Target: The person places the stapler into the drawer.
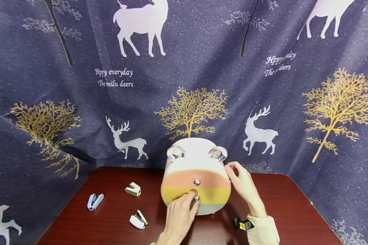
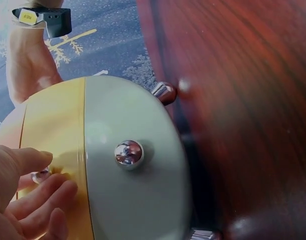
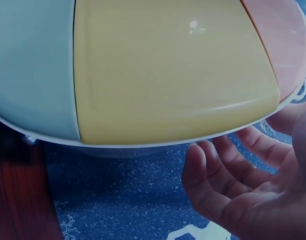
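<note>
A white rounded storage box (image 1: 190,153) stands on the table with three stacked drawer fronts. The top drawer (image 1: 178,178) is pink-orange, the middle drawer (image 1: 213,194) yellow, and the bottom drawer (image 2: 113,110) pale green. My left hand (image 1: 179,212) has its thumb and fingers around the silver knob (image 2: 40,175) of the yellow drawer, pinching it. At the box's right side is my right hand (image 1: 243,180), its loosely bent fingertips (image 3: 196,152) right at the side wall. All drawer fronts sit flush with the box.
Three small staplers lie on the left of the dark red table (image 1: 110,173): a blue stapler (image 1: 95,201), a beige stapler (image 1: 133,189) and a white stapler (image 1: 138,220). Two silver rings (image 1: 176,153) stand on the box's top. A deer-printed cloth (image 1: 202,75) hangs behind.
</note>
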Available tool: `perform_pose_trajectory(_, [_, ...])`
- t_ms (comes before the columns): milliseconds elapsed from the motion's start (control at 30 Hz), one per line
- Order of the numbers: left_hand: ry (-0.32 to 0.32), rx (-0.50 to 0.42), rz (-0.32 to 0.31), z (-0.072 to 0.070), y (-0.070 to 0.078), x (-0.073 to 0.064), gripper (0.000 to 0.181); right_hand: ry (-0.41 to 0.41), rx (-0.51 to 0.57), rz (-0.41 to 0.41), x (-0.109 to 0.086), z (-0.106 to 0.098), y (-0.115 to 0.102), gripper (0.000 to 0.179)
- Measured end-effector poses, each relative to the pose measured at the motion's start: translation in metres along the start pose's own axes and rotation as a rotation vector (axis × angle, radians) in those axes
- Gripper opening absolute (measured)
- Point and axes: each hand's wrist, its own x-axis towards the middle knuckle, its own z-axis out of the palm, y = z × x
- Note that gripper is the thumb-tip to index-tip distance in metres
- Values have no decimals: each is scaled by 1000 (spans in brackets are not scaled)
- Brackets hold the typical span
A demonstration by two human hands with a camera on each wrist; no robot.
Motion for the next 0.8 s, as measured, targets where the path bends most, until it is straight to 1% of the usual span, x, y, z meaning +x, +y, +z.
perform_pose_trajectory(233, [59,17,49,2,-2,1,28,4,7,6,0,0,0,20])
perform_pose_trajectory(467, [98,-7,82,2,-2,1,28,-6,7,11,0,0,2,23])
perform_pose_trajectory(633, [91,-27,89,1,-1,0,27,-14,36,7,1,0,3,21])
perform_pose_trajectory(800, [52,-56,80,-3,2,-3,24,-58,92,10,1,-4,0,18])
